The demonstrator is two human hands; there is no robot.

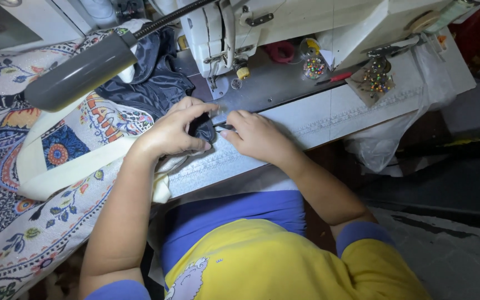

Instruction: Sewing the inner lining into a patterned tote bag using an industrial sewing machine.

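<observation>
Left hand grip pinches dark lining fabric at the worktop edge; right hand nips a small tool: keep the fold taut before the sewing machine

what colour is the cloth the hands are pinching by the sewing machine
Dark navy, shiny cloth, pinched by the left hand and right hand; head view.
</observation>
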